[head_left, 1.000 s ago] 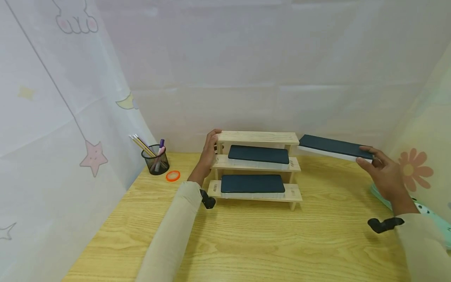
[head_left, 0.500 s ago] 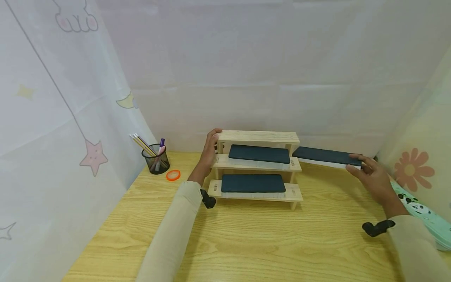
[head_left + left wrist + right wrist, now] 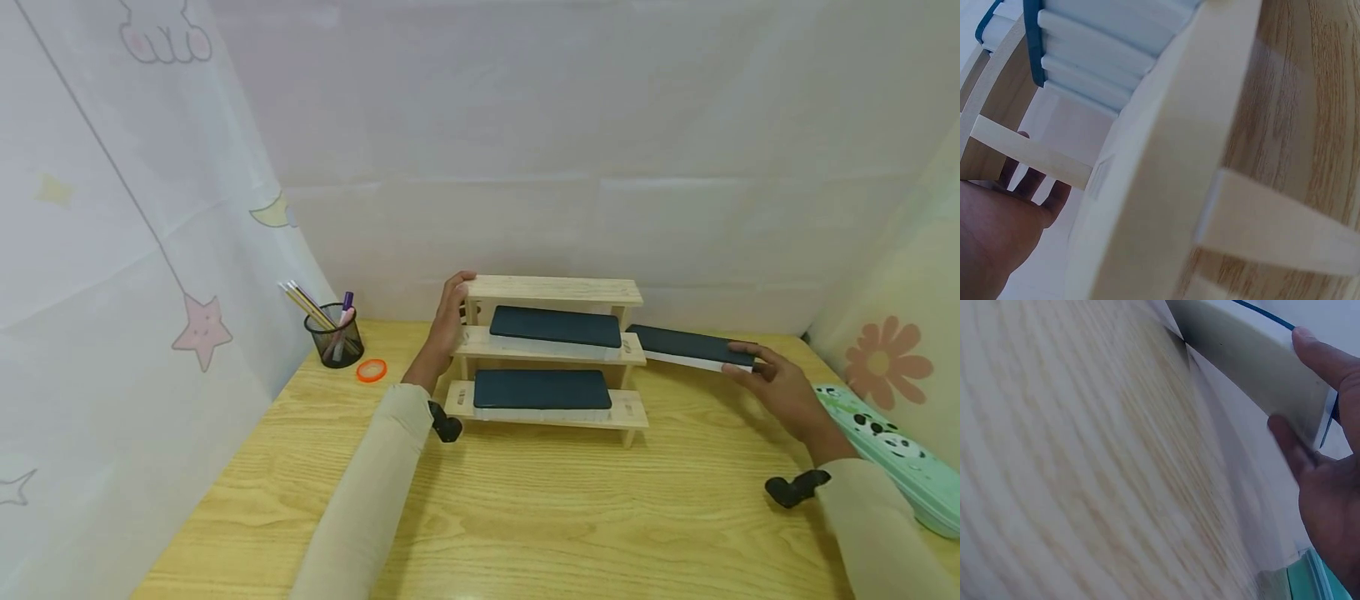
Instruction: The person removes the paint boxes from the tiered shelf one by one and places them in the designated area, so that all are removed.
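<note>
A three-tier wooden stand (image 3: 555, 288) is in the middle of the head view, its top tier bare. My left hand (image 3: 447, 321) grips the stand's upper left end; in the left wrist view its fingers (image 3: 1030, 181) show behind a wooden upright. One long flat box with dark teal top and white sides (image 3: 557, 325) lies on the middle tier, another like it (image 3: 542, 389) on the bottom one. Between thumb and fingers my right hand (image 3: 783, 400) pinches the right end of a third such box (image 3: 686, 345), whose left end reaches the stand's right side, partly hidden behind it.
Left of the stand are a black mesh pen cup (image 3: 336, 337) with pencils and pens and an orange ring (image 3: 371, 371). A mint-green panda case (image 3: 896, 454) lies at the table's right edge. A pale cloth wall (image 3: 525, 200) hangs behind.
My right hand has lowered the long box and brought it leftward, from beside the top tier to low beside the stand. The left hand keeps its place on the stand.
</note>
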Demonstrator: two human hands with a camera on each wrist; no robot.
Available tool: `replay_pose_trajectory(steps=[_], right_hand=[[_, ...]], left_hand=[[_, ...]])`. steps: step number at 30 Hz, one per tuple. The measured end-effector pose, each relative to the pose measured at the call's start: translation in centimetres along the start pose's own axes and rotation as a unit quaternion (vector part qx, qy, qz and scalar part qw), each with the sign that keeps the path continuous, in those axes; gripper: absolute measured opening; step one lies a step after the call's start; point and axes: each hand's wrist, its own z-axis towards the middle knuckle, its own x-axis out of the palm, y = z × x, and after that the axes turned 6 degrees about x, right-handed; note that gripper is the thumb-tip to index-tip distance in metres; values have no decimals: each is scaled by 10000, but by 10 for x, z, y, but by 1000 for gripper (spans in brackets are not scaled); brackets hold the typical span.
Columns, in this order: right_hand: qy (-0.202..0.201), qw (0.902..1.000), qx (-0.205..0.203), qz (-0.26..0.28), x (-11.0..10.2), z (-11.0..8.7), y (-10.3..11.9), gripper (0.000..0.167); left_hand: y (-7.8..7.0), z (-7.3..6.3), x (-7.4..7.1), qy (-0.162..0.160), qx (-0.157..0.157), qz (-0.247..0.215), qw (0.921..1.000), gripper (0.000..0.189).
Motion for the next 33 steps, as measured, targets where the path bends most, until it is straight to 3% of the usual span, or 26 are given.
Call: replay_pose_trajectory(steps=[8,11,18,23,26,30,33], right_hand=[[862,9963,-3,2,-7,7,-11,70],[989,9945,41,-346,-4,13,-21,72],[1070,9890,-360,-952,5,14,-30,66],[1053,9907,-408,-753,10,8,-20,66],[870,9896,-502,-1029,10,10,-10,62],[810,9825,-698,-1527,5,15,16,58],[721,9799,-1097,-1504,3,17,44,52]], left_hand=[[1,1,1,0,80,-20,10000,48],[0,2,1,8,77,-23,10000,48],[2,1,1,15,25,2,10000,49],[3,1,-1,43,31,98,9999,47],[4,1,0,50,42,32,10000,47],[3,1,0,52,44,-1,10000,48],[2,1,-1,56,27,76,10000,48]])
